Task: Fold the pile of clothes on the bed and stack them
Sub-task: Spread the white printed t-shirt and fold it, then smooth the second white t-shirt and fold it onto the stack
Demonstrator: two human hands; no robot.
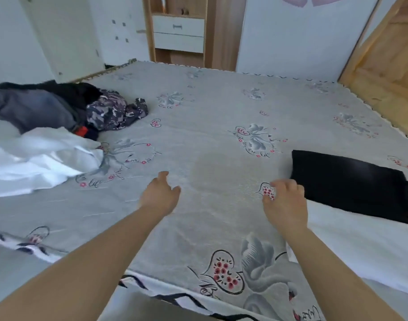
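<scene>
Both grips loosely spread, holding nothing: left hand [160, 193], right hand [285, 200] | over bed [221, 107] | folded black garment [351, 184] right of frame | clothes pile [59, 107], blurry, upper left

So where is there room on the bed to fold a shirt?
The bare sheet between the pile and the folded black cloth, beyond both hands. It is crowded at the left, with the pile and white cloth.

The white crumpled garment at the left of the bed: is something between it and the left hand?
Nothing visible: only bare grey flower-printed bedsheet lies between the left hand and the white crumpled garment.
</scene>
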